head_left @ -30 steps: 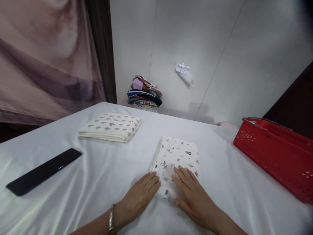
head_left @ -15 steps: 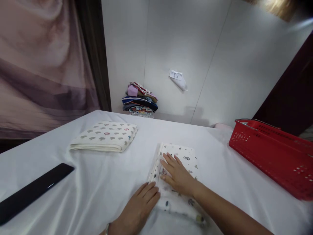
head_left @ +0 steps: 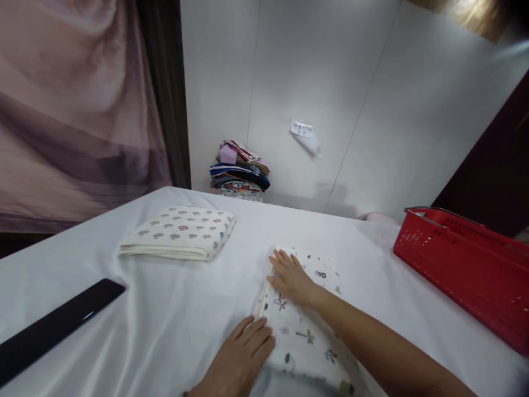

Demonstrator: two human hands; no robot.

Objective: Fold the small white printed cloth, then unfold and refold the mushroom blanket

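A folded white cloth [head_left: 306, 336] printed with small palms, leaves and figures lies on the white-covered table [head_left: 194, 309]. My right hand [head_left: 292, 277] rests flat on its upper left part, fingers spread. At the cloth's near left edge, my left hand [head_left: 243, 353] lies with its fingers stretched out, the fingertips touching the fold. Neither hand grips anything. Part of the cloth is hidden under my right hand and forearm. Farther left lies a second folded cloth [head_left: 182, 231], cream with grey mushroom-like prints and a few red ones.
A red plastic basket [head_left: 463, 264] with a metal handle stands on the right. A long black flat object [head_left: 58, 325] lies at the left. Behind the table's far edge rises a stack of folded fabrics [head_left: 239, 171]. A pinkish curtain [head_left: 78, 110] hangs at the left.
My right hand has slid up and slightly left over the cloth, uncovering more of the print below. My left hand has stayed near the same edge. The view has shifted slightly.
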